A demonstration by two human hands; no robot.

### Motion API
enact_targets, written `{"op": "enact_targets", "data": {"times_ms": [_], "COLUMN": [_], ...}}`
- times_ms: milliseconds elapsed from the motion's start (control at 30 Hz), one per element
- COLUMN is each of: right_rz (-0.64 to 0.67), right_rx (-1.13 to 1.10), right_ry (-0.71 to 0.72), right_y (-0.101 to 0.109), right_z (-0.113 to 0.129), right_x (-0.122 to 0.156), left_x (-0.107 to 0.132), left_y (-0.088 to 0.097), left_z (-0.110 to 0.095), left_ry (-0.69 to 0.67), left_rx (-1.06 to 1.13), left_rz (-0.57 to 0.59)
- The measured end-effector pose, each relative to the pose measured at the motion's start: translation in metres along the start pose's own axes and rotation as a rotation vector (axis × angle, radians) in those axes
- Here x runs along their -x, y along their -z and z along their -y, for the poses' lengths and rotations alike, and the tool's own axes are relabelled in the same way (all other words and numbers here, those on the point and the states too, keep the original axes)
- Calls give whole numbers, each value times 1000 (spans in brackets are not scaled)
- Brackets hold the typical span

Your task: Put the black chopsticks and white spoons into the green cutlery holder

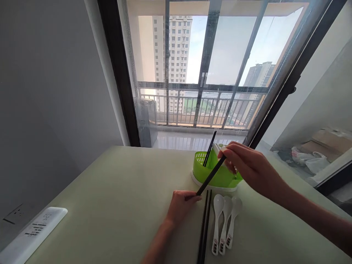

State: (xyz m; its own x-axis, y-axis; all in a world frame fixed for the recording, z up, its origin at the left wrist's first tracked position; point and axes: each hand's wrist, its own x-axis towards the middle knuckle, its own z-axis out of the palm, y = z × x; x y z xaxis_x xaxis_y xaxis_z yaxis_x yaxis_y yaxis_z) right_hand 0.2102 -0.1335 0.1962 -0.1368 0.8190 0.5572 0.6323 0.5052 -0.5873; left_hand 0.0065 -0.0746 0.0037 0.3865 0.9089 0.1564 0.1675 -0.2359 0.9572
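A green plastic utensil holder (220,176) on a white base stands on the pale table (115,205). Two black chopsticks (210,146) stand upright in it. My right hand (247,165) is closed round the upper end of another black chopstick (210,176), tilted beside the holder. My left hand (180,205) is closed in a pinch at that chopstick's lower end. Two more black chopsticks (204,231) lie on the table just right of my left hand. Three white spoons (225,223) lie side by side next to them.
A white power strip (33,233) lies at the table's near left edge. A wall socket (16,212) sits on the grey wall at left. Behind the table is a large window with a balcony railing. Bags and boxes (316,150) lie on the floor at right.
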Motion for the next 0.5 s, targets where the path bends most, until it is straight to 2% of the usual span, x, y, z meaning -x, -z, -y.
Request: {"op": "enact_targets", "data": {"times_ms": [133, 200, 267, 433, 500], "right_rz": [-237, -357, -413, -318, -251], "right_rx": [49, 121, 189, 299, 303], "right_ry": [-29, -4, 34, 142, 118], "right_y": [36, 47, 52, 41, 30], "right_z": [9, 11, 8, -22, -39], "right_x": [-20, -30, -40, -63, -71], "left_x": [-2, -4, -4, -4, -4], "left_y": [0, 0, 0, 0, -1], "left_z": [3, 5, 6, 5, 4], "left_ry": [35, 34, 21, -3, 0], "left_rx": [16, 7, 6, 7, -1], "left_rz": [64, 70, 78, 78, 72]}}
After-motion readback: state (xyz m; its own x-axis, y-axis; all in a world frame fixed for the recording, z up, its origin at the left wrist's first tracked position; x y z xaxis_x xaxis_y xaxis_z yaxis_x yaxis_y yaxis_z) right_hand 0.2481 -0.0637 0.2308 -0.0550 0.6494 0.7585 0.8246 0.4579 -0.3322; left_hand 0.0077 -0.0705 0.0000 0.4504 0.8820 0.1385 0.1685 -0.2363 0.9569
